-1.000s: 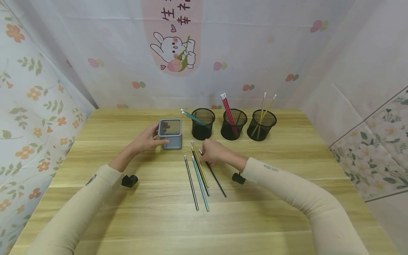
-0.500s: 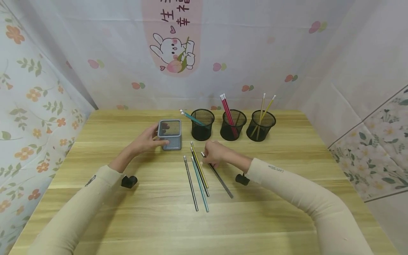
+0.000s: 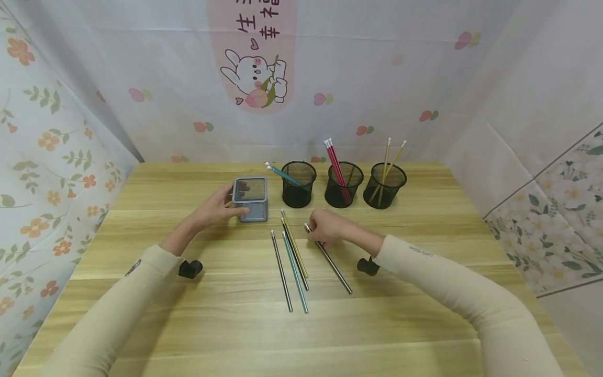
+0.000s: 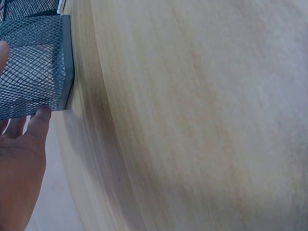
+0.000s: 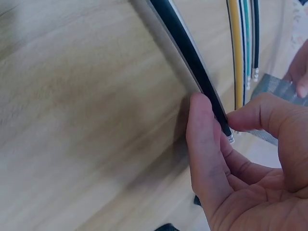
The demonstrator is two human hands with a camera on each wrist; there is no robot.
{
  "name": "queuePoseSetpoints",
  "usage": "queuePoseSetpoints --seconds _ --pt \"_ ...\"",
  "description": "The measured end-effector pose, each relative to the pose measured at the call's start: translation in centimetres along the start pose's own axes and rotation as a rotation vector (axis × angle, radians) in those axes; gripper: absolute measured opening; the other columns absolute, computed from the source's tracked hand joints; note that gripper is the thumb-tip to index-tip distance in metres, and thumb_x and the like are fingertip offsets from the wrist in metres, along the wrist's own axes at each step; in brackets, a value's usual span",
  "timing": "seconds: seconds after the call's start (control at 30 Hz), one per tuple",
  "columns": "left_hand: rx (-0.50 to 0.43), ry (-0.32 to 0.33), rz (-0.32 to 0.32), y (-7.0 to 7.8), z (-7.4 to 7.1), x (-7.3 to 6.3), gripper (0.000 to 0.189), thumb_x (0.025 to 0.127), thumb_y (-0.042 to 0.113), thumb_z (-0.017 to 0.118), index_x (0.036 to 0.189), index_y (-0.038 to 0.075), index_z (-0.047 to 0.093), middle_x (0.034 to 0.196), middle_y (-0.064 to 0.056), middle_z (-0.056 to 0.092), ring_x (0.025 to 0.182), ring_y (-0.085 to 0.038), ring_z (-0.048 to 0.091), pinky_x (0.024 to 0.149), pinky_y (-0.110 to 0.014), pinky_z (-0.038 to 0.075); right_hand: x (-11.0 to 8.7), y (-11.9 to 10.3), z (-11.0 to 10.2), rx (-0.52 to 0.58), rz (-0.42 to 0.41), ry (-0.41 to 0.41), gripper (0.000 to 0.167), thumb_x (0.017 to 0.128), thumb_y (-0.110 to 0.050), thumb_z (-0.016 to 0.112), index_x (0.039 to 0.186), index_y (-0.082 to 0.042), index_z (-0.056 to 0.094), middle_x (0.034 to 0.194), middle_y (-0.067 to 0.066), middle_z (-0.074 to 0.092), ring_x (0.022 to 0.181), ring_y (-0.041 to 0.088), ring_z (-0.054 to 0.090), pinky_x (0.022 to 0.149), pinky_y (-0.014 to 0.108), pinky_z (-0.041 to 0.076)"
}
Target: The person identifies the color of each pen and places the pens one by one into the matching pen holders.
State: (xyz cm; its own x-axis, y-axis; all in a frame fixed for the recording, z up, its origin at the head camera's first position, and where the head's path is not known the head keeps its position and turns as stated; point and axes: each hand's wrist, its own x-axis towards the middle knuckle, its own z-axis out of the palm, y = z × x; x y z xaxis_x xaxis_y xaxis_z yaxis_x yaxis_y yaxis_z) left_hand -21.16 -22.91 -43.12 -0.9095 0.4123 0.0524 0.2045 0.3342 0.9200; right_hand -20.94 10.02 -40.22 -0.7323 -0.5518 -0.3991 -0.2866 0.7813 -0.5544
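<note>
My left hand (image 3: 214, 210) holds a square grey mesh pen holder (image 3: 255, 212), thumb on its front side and fingers around its left and back. In the left wrist view, fingertips touch the holder's mesh wall (image 4: 29, 72). My right hand (image 3: 328, 228) pinches a black pencil (image 3: 338, 270) near its white eraser end, between thumb and forefinger in the right wrist view (image 5: 211, 103). The pencil slants toward the front right, low over the table. Left of it lie loose pencils: a yellow one (image 3: 296, 246), a teal one (image 3: 297, 277) and black ones (image 3: 282, 275).
Three round black mesh cups stand along the back: one (image 3: 297, 196) with teal pencils (image 3: 285, 174), one (image 3: 340, 195) with red pencils (image 3: 334, 161), one (image 3: 382, 196) with yellow pencils (image 3: 394, 158). A patterned cloth (image 3: 367, 78) hangs behind the wooden table (image 3: 226, 330).
My right hand has moved right with the black pencil, away from the other loose pencils, and the pencil slants more. My left hand and the pen holder stay in place.
</note>
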Motion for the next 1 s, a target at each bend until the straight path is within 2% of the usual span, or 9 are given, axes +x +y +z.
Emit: queuePoseSetpoints --seconds 0.33,0.43,0.67,0.8,1.0 --pt "0.003 -0.006 0.006 0.1 0.0 0.0 0.069 0.094 0.004 0.074 0.15 -0.005 0.035 0.15 -0.027 0.04 0.14 -0.047 0.034 0.115 -0.06 0.027 -1.0 0.4 -1.6 -0.003 -0.064 0.078 0.018 0.093 -0.004 0.066 0.076 -0.006 0.062 0.062 0.006 0.066 0.054 0.022 0.07 0.057 0.025 0.057" --pt "0.001 -0.006 0.009 0.1 0.0 0.0 0.068 0.094 0.004 0.074 0.15 -0.004 0.036 0.15 -0.027 0.04 0.14 -0.048 0.035 0.115 -0.061 0.027 -1.2 0.4 -2.0 -0.012 -0.105 0.111 0.016 0.094 -0.004 0.066 0.078 -0.005 0.063 0.063 0.004 0.066 0.054 0.021 0.069 0.061 0.025 0.056" --pt "-0.017 -0.005 0.011 0.2 0.0 0.0 0.066 0.094 0.002 0.073 0.149 -0.005 0.036 0.15 -0.028 0.039 0.14 -0.048 0.034 0.115 -0.061 0.025 -1.6 0.2 -3.2 -0.037 -0.174 0.201 0.01 0.096 -0.007 0.066 0.086 -0.006 0.067 0.078 0.0 0.067 0.075 0.016 0.063 0.077 0.036 0.054" --pt "-0.016 -0.002 0.008 0.3 0.0 0.0 0.066 0.094 0.003 0.073 0.149 -0.005 0.037 0.149 -0.027 0.04 0.14 -0.048 0.034 0.116 -0.061 0.024 -1.8 -0.1 -4.0 -0.001 -0.216 0.249 0.005 0.096 -0.006 0.065 0.092 -0.003 0.067 0.084 0.003 0.069 0.082 0.019 0.067 0.081 0.038 0.055" --pt "-0.003 -0.004 0.008 0.3 0.0 0.0 0.066 0.094 0.003 0.074 0.148 -0.005 0.037 0.15 -0.027 0.04 0.141 -0.047 0.034 0.116 -0.061 0.024 -2.2 -0.9 -5.0 0.161 -0.275 0.251 0.007 0.101 -0.001 0.059 0.1 0.006 0.061 0.088 0.012 0.066 0.075 0.029 0.07 0.069 0.036 0.061"
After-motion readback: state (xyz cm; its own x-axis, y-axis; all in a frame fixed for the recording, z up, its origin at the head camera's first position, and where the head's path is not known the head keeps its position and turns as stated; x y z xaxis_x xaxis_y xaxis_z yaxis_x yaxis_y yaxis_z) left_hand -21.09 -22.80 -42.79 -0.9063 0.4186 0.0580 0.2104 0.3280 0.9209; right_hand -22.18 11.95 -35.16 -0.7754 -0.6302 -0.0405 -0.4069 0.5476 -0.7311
